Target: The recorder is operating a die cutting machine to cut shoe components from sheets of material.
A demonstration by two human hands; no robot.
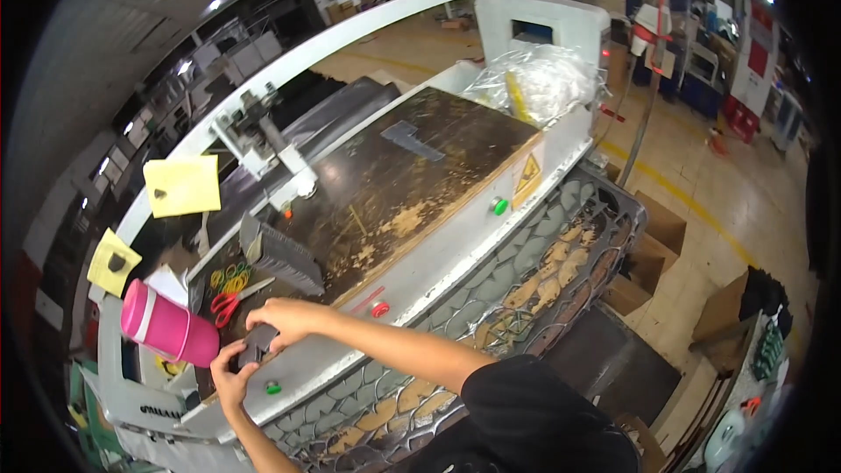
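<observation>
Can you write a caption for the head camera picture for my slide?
Both hands hold a dark piece on a worn press table, beside a pink cup.

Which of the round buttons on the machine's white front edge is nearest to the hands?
The green button just below the hands; the red button and other green one lie farther right.

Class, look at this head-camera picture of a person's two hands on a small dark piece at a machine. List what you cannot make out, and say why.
- Small dark piece, head view: the left hand and right hand cover most of it, so its shape is unclear.
- Contents of the clear plastic bag: crumpled, glaring film hides them.
- Warning sticker: too small to read.
- Far factory hall: blurred and bent at the fisheye rim.
</observation>
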